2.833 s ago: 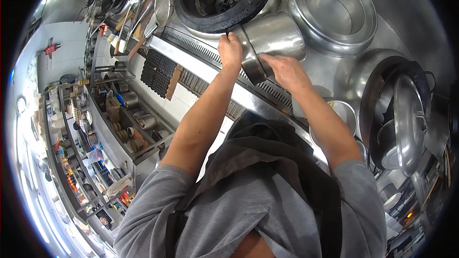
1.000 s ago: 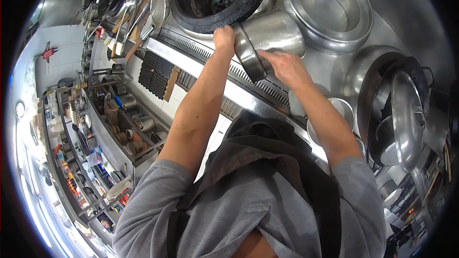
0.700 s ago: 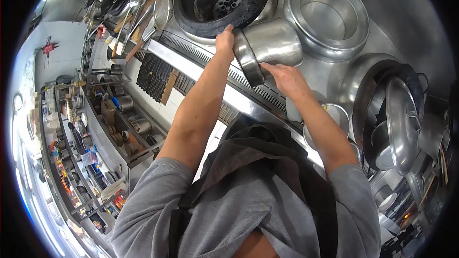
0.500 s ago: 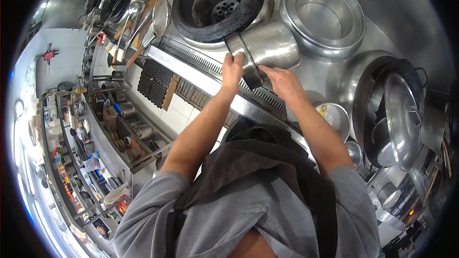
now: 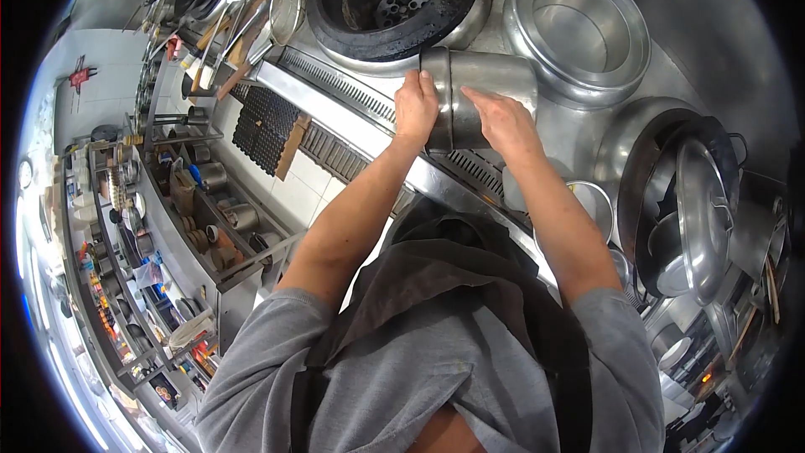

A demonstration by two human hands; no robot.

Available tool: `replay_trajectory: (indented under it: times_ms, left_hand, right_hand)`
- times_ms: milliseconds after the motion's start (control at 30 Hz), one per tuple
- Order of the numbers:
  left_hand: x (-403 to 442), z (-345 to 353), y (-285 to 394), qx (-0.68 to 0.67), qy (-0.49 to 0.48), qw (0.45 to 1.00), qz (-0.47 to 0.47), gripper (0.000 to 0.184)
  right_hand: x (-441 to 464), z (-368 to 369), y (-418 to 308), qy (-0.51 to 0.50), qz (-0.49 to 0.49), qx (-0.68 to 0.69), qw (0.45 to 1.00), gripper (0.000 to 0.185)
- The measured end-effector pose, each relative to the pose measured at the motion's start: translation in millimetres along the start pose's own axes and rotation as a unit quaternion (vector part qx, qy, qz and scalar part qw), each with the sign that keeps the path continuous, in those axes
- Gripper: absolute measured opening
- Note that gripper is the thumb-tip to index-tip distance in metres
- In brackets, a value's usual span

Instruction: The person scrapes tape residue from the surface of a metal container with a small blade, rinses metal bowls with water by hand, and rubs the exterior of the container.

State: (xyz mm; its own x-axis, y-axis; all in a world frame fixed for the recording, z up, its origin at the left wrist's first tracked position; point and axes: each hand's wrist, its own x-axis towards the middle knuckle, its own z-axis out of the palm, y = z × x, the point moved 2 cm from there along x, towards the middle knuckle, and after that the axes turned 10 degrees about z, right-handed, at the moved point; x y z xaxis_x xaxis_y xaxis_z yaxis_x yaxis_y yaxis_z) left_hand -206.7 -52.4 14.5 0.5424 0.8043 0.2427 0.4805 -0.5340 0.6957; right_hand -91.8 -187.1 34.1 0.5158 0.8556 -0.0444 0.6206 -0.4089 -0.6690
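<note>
A shiny metal pot (image 5: 495, 75) lies on its side on the steel counter, its banded end toward the grated front strip. My left hand (image 5: 417, 106) grips the rim at that banded end, fingers wrapped over the edge. Against the pot's side, just past the band, rests my right hand (image 5: 505, 122), index finger extended along the metal and the other fingers partly curled, with nothing held in it. Right behind the pot stands the black burner ring (image 5: 394, 4).
At the back right is a round metal well (image 5: 579, 29). Farther right, a dark wok (image 5: 650, 193) and a metal lid (image 5: 704, 218) lean together. Ladles and a strainer (image 5: 288, 10) lie at the upper left; shelves with pots (image 5: 243, 216) stand at the left.
The pot has turned so its banded end now sits more upright across the view. My left hand has shifted from the far corner of the rim to nearer its middle.
</note>
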Motion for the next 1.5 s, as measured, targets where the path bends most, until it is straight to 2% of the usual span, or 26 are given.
replay_trajectory:
  times_ms: [33,167,267,400,567,800,867,967,1100,1267,1500]
  left_hand:
    - [0.5,0.8,0.2,0.005,-0.001,1.0,0.002,0.03]
    - [0.1,1.8,-1.4,0.007,-0.003,1.0,0.002,0.031]
    - [-0.5,2.7,-3.2,0.003,-0.001,1.0,0.006,0.031]
    - [-1.3,2.3,-2.4,-0.005,-0.004,1.0,-0.001,0.031]
    - [-2.0,3.0,-3.4,0.002,-0.001,1.0,-0.001,0.031]
    - [-2.4,2.5,-2.0,-0.005,-0.009,1.0,0.002,0.03]
    - [-3.0,3.2,-3.3,0.008,-0.007,1.0,0.008,0.03]
    - [-3.1,2.6,-2.8,0.004,-0.005,1.0,0.015,0.03]
    - [-3.7,2.8,-2.4,0.002,-0.002,1.0,0.015,0.03]
    - [-3.5,2.4,-1.6,-0.007,0.002,1.0,0.01,0.029]
    - [-1.3,5.0,-0.7,0.004,0.008,1.0,0.023,0.029]
  right_hand:
    - [-1.9,0.0,-1.5,0.014,-0.008,-0.003,1.0,0.042]
    - [-11.1,-0.4,-4.8,-0.002,-0.017,-0.011,1.0,0.041]
    - [1.3,-5.6,-0.5,-0.046,-0.002,-0.015,0.999,0.04]
    - [17.9,1.3,7.6,0.005,-0.022,-0.021,1.0,0.038]
    - [-6.4,-1.6,2.7,-0.041,-0.058,0.014,0.997,0.038]
    - [15.4,-13.2,5.1,-0.02,-0.015,-0.035,0.999,0.04]
    - [8.5,-13.9,-3.1,-0.051,-0.052,-0.059,0.996,0.042]
    - [4.3,-17.1,-4.1,-0.071,-0.052,-0.047,0.995,0.043]
    - [21.0,-11.6,3.9,-0.026,-0.041,-0.047,0.998,0.045]
    - [2.3,-18.0,-3.5,-0.092,-0.057,-0.069,0.992,0.037]
    - [-0.6,-7.8,6.7,-0.058,-0.037,-0.005,0.998,0.032]
